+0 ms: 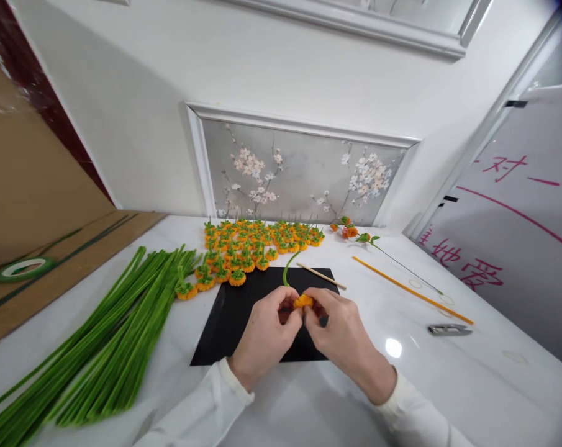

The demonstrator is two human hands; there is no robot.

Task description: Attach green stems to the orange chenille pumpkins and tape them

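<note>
Between my fingertips is a small orange pipe-cleaner pumpkin (pixel 303 302), over a black mat (pixel 243 320). My left hand (pixel 270 323) pinches it from one side, thumb and forefinger closed. From the other side my right hand (pixel 339 323) grips it with thumb and fingers. A curved green pipe cleaner (pixel 286 270) rises just behind my left fingertips; whether it is joined to the orange piece is hidden. A thin wooden stick (pixel 321 276) lies across the mat's far right corner.
Many orange pumpkins with green tops (pixel 248 254) crowd the table's back. Green pipe cleaners (pixel 117 335) are heaped at left, near green tape (pixel 24 269). To the right lie an orange pipe cleaner (pixel 411 289), thread snips (pixel 449 329) and a wire-stemmed flower sprig (pixel 349 231).
</note>
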